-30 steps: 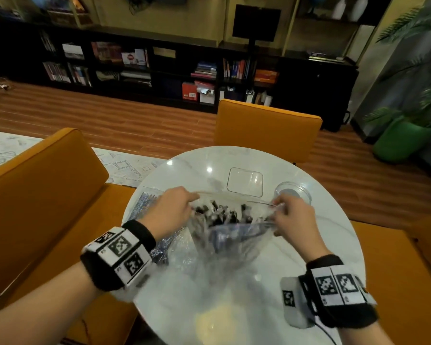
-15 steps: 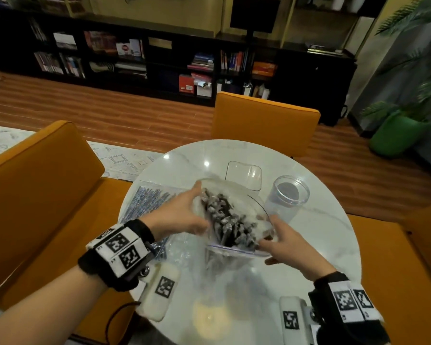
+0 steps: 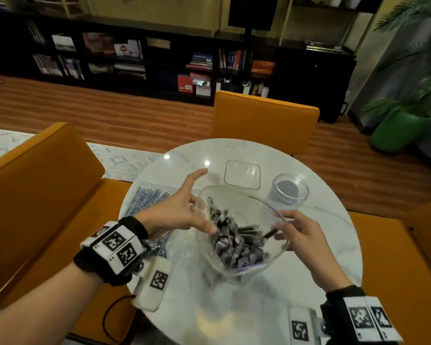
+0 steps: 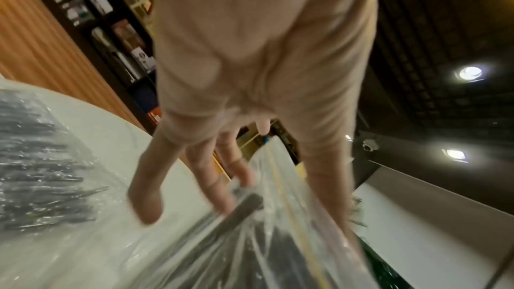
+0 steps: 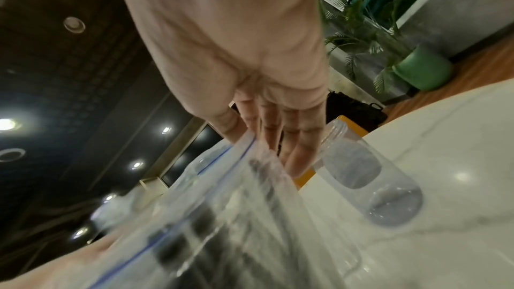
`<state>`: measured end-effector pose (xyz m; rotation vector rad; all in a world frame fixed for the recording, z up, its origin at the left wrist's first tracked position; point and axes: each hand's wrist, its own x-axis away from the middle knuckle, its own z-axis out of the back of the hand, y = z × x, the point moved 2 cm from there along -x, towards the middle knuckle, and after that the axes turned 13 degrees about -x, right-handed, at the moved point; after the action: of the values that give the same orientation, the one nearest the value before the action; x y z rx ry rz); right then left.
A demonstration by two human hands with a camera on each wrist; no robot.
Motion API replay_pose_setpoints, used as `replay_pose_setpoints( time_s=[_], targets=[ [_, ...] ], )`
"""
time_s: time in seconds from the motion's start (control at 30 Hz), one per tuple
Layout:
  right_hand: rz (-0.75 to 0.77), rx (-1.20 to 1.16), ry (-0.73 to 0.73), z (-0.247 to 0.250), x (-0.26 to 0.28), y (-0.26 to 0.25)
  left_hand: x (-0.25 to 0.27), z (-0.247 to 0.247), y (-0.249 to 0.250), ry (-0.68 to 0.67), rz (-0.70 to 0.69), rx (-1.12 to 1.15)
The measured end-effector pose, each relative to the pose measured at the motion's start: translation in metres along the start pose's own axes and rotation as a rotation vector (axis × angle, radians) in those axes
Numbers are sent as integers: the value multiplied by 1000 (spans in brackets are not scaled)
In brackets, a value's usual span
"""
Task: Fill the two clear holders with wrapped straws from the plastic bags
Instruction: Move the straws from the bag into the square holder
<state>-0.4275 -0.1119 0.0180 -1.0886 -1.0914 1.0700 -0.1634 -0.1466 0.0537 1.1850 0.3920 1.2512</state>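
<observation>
A clear zip bag (image 3: 244,267) full of black wrapped straws (image 3: 237,242) stands on the round marble table (image 3: 309,245) with its mouth wide open. My right hand (image 3: 281,225) pinches the bag's right rim between thumb and fingers; the right wrist view shows that hand (image 5: 267,148) on the blue zip edge of the bag (image 5: 222,228). At the bag's left rim my left hand (image 3: 202,205) has its fingers spread and straight. In the left wrist view its fingertips (image 4: 222,201) touch the bag (image 4: 250,249). A square clear holder (image 3: 241,174) and a round clear holder (image 3: 290,189) stand behind, both without straws.
A second bag of blue-patterned straws (image 3: 147,197) lies flat at the table's left edge, under my left wrist. Orange chairs (image 3: 264,120) surround the table. The round holder (image 5: 375,184) stands close beside my right fingers.
My left hand has let go of the bag's left rim and spread its fingers. The right hand keeps its pinch and the bag's mouth gapes wider.
</observation>
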Motion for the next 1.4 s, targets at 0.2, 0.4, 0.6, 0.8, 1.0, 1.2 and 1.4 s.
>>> replay_pose_setpoints(
  time_s=[0.2,0.4,0.6,0.8,1.0,1.2,1.4],
  targets=[
    [-63,-50,-97,-19,0,4,-12,-22,11,-48,73,-62],
    [100,-123,82,-6,-5,-10,-28,-18,4,261,59,346],
    [-148,-193,153,-5,-5,29,-14,-19,-23,135,189,-160],
    [-282,-508,108,-22,12,20,25,-33,-12,-307,322,134],
    [-234,-142,-75,-24,35,-7,13,-25,-14,-56,175,510],
    [-177,260,-265,-16,26,-9,16,-34,-19,-168,93,280],
    [-111,39,-208,-15,30,-7,17,-49,-17,-70,-75,428]
  ],
)
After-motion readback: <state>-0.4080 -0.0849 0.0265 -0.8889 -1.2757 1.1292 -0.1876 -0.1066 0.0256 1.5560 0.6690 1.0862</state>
